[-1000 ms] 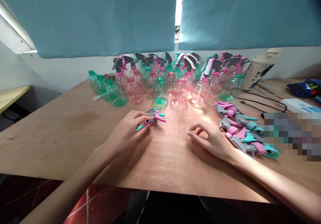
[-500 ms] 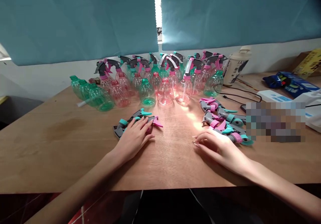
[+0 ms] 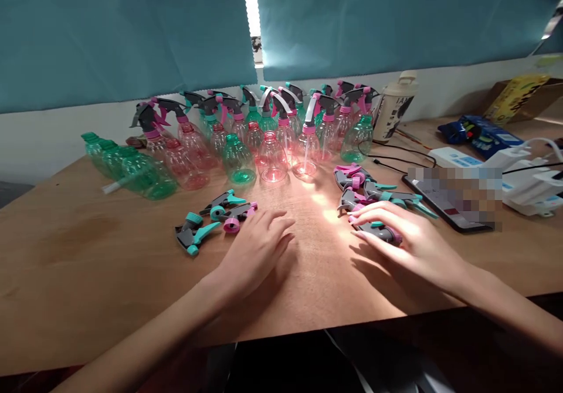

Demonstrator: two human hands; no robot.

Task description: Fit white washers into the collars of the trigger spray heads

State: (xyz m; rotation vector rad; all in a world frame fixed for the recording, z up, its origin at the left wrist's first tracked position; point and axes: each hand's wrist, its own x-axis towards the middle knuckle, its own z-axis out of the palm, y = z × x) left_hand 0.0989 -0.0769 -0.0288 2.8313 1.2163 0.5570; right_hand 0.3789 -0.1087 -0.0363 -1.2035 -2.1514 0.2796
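Observation:
My left hand (image 3: 259, 246) is held just over the table, fingers loosely spread, with nothing in it. Beside its fingers lie several grey spray trigger heads: one with teal parts (image 3: 193, 234) and another with a pink collar (image 3: 231, 224). My right hand (image 3: 409, 237) curves over the right-hand pile of trigger heads (image 3: 352, 196), thumb and fingers apart. Between them shows a grey trigger head with a pink collar (image 3: 380, 233); its far end is hidden by the hand, and firm contact cannot be made out.
Clear pink bottles (image 3: 273, 161) and green bottles (image 3: 238, 161) stand across the back, many topped with trigger heads. Several capless green bottles (image 3: 147, 173) stand at left. To the right are a phone (image 3: 440, 199), a power strip with chargers (image 3: 528, 176), cables and a cream drink bottle (image 3: 393, 108).
The view has turned right. My left hand has drawn off the left trigger heads, uncovering them. My right hand has moved over the right pile, around a trigger head.

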